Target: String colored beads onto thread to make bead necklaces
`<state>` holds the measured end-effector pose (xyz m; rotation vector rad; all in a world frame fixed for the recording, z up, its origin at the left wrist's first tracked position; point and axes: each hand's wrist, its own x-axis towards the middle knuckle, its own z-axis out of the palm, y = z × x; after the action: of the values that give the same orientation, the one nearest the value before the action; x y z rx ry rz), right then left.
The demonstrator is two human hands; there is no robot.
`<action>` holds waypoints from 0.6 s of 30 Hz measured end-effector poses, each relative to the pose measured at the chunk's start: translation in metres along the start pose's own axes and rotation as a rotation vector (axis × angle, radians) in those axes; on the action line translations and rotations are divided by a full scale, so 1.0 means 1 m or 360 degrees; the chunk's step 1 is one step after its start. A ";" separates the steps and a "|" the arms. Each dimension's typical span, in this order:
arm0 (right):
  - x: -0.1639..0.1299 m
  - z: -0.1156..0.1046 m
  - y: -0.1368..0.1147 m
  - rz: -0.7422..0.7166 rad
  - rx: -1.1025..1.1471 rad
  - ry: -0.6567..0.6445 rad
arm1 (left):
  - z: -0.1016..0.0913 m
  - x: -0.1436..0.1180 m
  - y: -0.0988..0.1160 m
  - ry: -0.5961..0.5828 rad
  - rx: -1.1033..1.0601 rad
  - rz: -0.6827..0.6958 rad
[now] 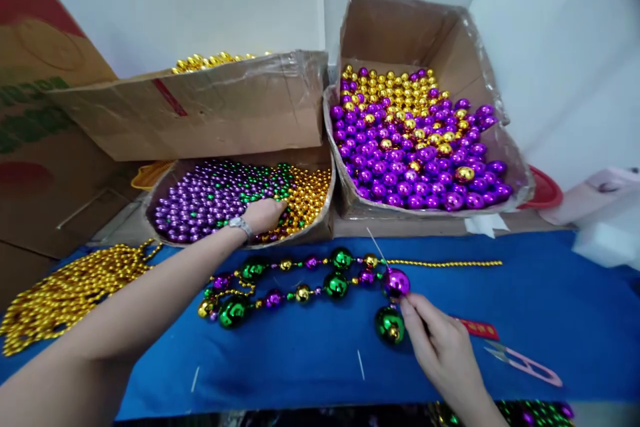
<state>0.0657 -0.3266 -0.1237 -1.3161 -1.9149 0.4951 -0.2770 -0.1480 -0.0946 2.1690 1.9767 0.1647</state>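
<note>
My left hand (pixel 263 214) reaches into a low cardboard box (pixel 320 227) of small purple, green and gold beads (pixel 210 197), fingers curled into the green and gold ones; what it grips is hidden. My right hand (pixel 440 347) pinches at a large purple bead (pixel 396 281) threaded on a thin needle (pixel 376 245). A large green bead (pixel 389 325) sits just below it. A half-strung strand of green, purple and gold beads (pixel 295 283) lies on the blue cloth (pixel 540 307) between my hands.
A bigger box (pixel 500 147) of large purple and gold beads stands at the back right. Another box (pixel 210 107) with gold beads sits above the low one. A heap of gold bead chain (pixel 70 290) lies left, pink snips (pixel 525 360) and a red tag (pixel 479 329) right.
</note>
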 end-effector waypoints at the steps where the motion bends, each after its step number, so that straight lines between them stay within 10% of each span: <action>1: 0.000 -0.004 0.000 0.0033 0.0004 0.0007 | -0.004 -0.002 0.002 0.0025 -0.0028 0.0009; 6: -0.003 -0.013 -0.003 0.0072 0.0007 0.0033 | -0.036 -0.039 0.041 0.0146 -0.0469 0.0134; 8: -0.004 -0.011 -0.005 0.0069 0.0035 -0.0028 | -0.039 -0.062 0.066 0.0106 -0.1436 0.0150; 12: -0.006 0.000 -0.008 -0.0030 0.0059 -0.0116 | -0.021 -0.094 0.109 -0.0196 -0.2581 0.0036; 18: -0.011 0.011 -0.004 -0.0101 0.0004 -0.0126 | 0.007 -0.103 0.132 -0.0359 -0.2960 -0.0226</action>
<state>0.0565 -0.3371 -0.1322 -1.2466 -2.0136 0.5240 -0.1576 -0.2623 -0.0666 0.7028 0.8538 1.0860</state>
